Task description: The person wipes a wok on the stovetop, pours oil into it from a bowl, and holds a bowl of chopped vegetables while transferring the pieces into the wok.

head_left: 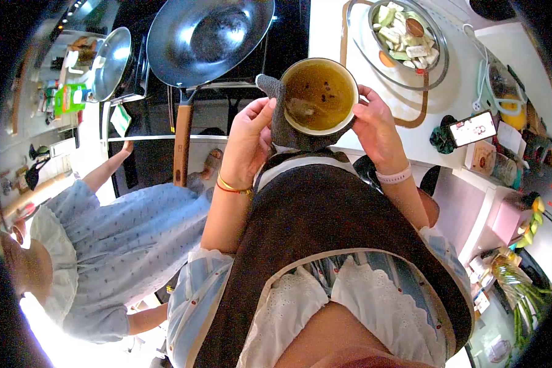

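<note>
Brown apron (325, 214), white lace collar, pink wristband (394, 176)

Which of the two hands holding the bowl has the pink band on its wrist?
The right hand; the left hand wears red and yellow strings at the wrist instead.

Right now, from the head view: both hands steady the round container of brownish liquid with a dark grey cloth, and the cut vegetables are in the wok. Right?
No, one error: the cut vegetables are in the round bowl on the right, not in the wok. The head view shows it. The left hand, right hand, container and cloth are as stated.
</note>
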`<action>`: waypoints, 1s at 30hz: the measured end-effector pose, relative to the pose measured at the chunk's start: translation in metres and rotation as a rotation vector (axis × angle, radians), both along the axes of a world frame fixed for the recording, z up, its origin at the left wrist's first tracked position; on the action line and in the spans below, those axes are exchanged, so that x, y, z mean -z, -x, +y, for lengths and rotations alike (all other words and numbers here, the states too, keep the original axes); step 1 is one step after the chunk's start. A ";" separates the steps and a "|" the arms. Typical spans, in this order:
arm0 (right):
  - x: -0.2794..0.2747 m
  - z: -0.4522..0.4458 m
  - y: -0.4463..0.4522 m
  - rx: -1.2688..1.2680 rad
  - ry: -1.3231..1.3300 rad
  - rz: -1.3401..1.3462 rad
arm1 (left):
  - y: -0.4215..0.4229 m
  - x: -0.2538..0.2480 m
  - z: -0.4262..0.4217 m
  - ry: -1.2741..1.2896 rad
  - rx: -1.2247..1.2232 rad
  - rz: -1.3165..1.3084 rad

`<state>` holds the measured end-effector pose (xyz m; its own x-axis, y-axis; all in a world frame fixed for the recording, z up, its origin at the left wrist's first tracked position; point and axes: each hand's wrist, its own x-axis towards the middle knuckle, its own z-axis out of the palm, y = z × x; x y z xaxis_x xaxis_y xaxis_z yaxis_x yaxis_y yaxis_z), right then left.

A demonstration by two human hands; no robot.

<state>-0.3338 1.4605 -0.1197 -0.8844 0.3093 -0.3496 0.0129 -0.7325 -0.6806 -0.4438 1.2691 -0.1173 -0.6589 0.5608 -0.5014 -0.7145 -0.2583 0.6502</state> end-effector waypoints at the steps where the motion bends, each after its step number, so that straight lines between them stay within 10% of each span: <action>1: 0.000 0.000 0.001 -0.001 -0.002 -0.015 | 0.000 0.003 -0.001 0.023 0.039 0.024; 30: 0.003 -0.007 0.026 -0.109 0.034 0.040 | 0.001 0.003 -0.020 -0.391 0.018 -0.341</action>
<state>-0.3599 1.4538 -0.1230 -0.9255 0.1991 -0.3223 0.0673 -0.7508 -0.6571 -0.4448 1.2486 -0.1201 -0.4832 0.7586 -0.4370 -0.8755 -0.4214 0.2366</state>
